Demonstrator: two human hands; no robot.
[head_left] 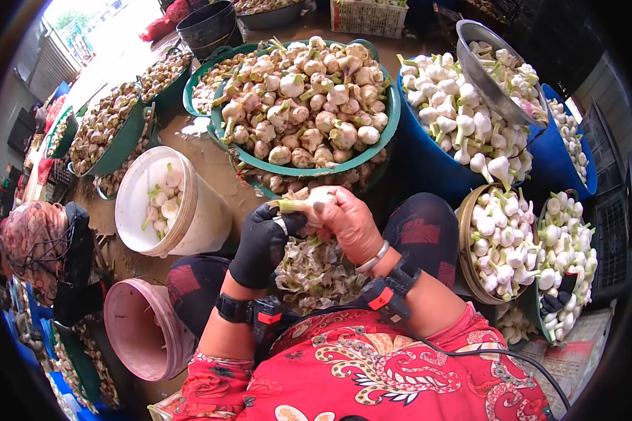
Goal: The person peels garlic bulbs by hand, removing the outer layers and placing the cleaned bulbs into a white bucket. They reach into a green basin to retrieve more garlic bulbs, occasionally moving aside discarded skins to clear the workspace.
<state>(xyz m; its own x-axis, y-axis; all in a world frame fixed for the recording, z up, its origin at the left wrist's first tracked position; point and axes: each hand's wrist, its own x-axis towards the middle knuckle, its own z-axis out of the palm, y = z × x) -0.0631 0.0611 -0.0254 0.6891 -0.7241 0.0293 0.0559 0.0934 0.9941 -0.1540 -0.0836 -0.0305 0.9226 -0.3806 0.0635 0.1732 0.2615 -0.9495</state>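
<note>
— What is clasped in the fingers?

— A garlic bulb (305, 202) is gripped from both sides by the fingers of the left hand (263, 242), gloved in black, and of the right hand (350, 226), which is bare. It is held above the lap with its green stalk pointed left. Part of its skin looks stripped already.

— What is done so far?

— A heap of peelings (316, 270) is gathered in the lap just below. Cleaned white bulbs are piled in the woven basket (465, 235) at the right and in the blue tub (421, 165) beyond it. A few are dropped in the white bucket (193, 214) at the left.

— And what is left?

— A good deal, it is judged. The green basin (395, 112) ahead is heaped with unpeeled bulbs (302, 91), and more full basins are seen behind it.
</note>
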